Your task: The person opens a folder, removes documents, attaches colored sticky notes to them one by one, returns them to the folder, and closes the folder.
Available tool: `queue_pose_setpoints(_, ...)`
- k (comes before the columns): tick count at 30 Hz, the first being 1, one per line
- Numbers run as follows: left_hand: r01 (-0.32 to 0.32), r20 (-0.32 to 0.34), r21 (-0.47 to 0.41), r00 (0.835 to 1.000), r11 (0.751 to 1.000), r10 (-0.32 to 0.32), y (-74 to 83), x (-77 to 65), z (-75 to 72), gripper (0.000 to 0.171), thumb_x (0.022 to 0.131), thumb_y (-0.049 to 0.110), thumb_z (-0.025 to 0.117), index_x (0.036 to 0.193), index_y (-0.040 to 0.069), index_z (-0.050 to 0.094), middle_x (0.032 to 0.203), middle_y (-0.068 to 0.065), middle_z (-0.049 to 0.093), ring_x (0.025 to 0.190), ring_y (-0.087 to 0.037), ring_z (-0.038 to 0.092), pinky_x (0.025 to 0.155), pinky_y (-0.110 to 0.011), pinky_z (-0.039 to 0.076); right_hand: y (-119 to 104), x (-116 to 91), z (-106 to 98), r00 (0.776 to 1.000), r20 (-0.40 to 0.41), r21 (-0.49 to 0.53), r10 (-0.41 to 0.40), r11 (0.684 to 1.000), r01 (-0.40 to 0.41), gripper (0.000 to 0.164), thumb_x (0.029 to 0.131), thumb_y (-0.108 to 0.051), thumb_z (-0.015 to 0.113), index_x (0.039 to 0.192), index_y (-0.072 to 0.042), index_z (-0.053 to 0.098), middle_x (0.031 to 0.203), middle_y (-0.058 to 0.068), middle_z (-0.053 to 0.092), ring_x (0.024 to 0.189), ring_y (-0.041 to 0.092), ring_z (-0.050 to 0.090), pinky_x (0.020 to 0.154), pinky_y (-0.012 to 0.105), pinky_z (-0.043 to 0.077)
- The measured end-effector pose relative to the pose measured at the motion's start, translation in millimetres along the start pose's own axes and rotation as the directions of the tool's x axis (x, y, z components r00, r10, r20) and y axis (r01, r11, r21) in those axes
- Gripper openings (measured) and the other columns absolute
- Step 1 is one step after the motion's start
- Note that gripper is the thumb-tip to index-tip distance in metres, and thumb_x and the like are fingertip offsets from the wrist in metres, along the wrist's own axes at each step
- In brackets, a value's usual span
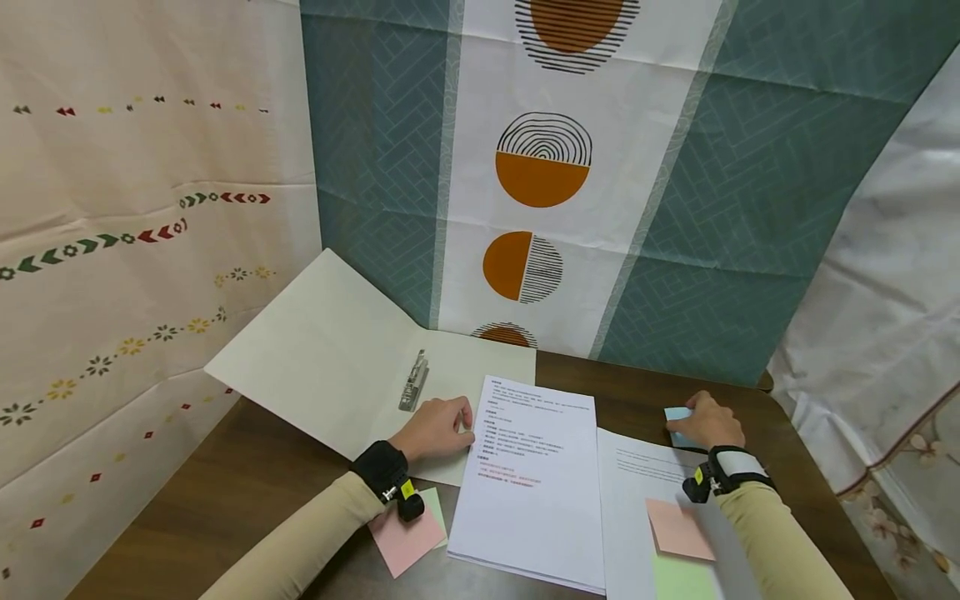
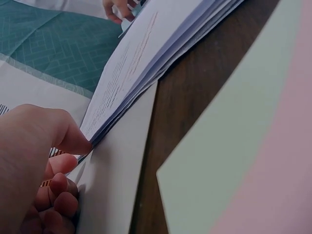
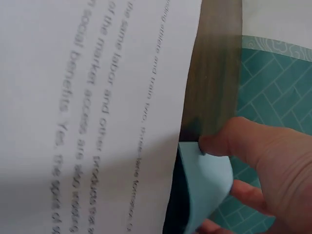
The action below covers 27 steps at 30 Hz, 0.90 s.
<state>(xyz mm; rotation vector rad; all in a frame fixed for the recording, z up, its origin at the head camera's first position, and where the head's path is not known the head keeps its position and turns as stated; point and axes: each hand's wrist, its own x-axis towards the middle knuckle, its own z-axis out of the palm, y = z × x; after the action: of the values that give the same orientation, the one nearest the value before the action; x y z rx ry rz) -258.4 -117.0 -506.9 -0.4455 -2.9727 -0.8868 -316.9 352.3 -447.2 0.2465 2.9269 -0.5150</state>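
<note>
A thick stack of printed paper [image 1: 536, 483] lies partly over an open cream folder [image 1: 322, 350] with a metal clip [image 1: 414, 381]. My left hand [image 1: 435, 427] is at the stack's left edge; in the left wrist view its thumb [image 2: 75, 141] and curled forefinger pinch that edge. At the right, my right hand [image 1: 712, 421] pinches a light blue sticky note [image 1: 677, 425] by the far edge of a second printed sheet [image 1: 637, 467]. The right wrist view shows the blue note [image 3: 209, 170] bent up between thumb and fingers, beside the sheet's edge.
Pink [image 1: 681, 530] and green [image 1: 682, 577] sticky notes lie on the right-hand sheet. Another pink note [image 1: 405, 537] over a green one [image 1: 435, 504] lies under my left wrist. The folder's raised cover leans near the patterned cloth [image 1: 375, 167] behind the wooden table [image 1: 202, 492].
</note>
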Motion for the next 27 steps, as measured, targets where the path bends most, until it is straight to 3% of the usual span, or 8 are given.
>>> queue_pose_setpoints(6,-0.001,0.011,-0.005,1.000,1.000,0.001,0.9,0.8,2.6,0.015,0.084,0.032,0.070,0.089,0.025,0.058,0.064,0.008,0.051,0.057,-0.008,0.046,0.055,-0.024,0.033,1,-4,8,0.993,-0.116,0.057,-0.020,0.998,0.027,0.062,0.084,-0.026,0.077,0.126,0.007,0.045,0.119,0.037,0.061,0.100,0.054,0.061,0.072,0.052,0.050)
queue_pose_setpoints(13,0.004,0.016,0.005,1.000,1.000,-0.004,2.2,0.0,4.0,0.015,0.085,0.032,0.070,0.089,0.025,0.058,0.063,0.009,0.050,0.057,-0.008,0.046,0.055,-0.024,0.033,8,-3,12,0.974,-0.224,0.150,-0.020,0.987,0.055,0.066,0.085,-0.026,0.075,0.132,0.009,0.045,0.124,0.038,0.058,0.103,0.053,0.061,0.077,0.056,0.051)
queue_pose_setpoints(18,0.007,0.010,-0.004,1.000,1.000,-0.007,3.2,-0.1,4.2,0.015,0.085,0.031,0.071,0.088,0.025,0.058,0.064,0.008,0.051,0.057,-0.009,0.047,0.056,-0.024,0.033,7,-2,6,0.939,-0.343,0.196,-0.027,0.976,0.100,0.066,0.086,-0.027,0.075,0.136,0.004,0.045,0.125,0.035,0.059,0.102,0.051,0.062,0.072,0.054,0.051)
queue_pose_setpoints(22,0.003,0.011,0.002,1.000,1.000,-0.003,3.8,0.0,3.9,0.014,0.085,0.032,0.070,0.089,0.025,0.058,0.065,0.008,0.051,0.058,-0.008,0.047,0.056,-0.024,0.033,0,-6,-7,0.890,-0.455,0.240,-0.004,0.962,0.127,0.065,0.086,-0.026,0.073,0.140,-0.001,0.044,0.124,0.033,0.061,0.102,0.049,0.061,0.070,0.053,0.049)
queue_pose_setpoints(27,0.007,-0.001,-0.001,1.000,1.000,-0.007,5.3,-1.2,0.6,0.014,0.085,0.030,0.071,0.089,0.023,0.059,0.065,0.008,0.051,0.058,-0.009,0.046,0.056,-0.024,0.033,-7,-11,-16,0.850,-0.527,0.246,-0.025,0.952,0.181,0.064,0.087,-0.027,0.071,0.141,-0.005,0.045,0.121,0.030,0.063,0.102,0.046,0.061,0.070,0.049,0.047)
